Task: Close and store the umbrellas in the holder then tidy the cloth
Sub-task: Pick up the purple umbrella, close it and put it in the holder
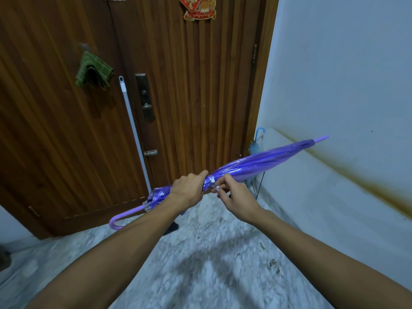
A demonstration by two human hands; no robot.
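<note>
The person holds the purple umbrella (256,166) level across the middle of the view, crook handle near left, tip far right toward the wall. The left hand (187,190) wraps the folded canopy, a full grip that keeps the folds bunched. The right hand (234,195) pinches the small tie strap (215,188) beside its white snap, likely to fasten it. The holder (256,186) stands in the far right corner with a blue umbrella (256,143) in it. The green cloth (93,71) hangs on the door (189,85).
</note>
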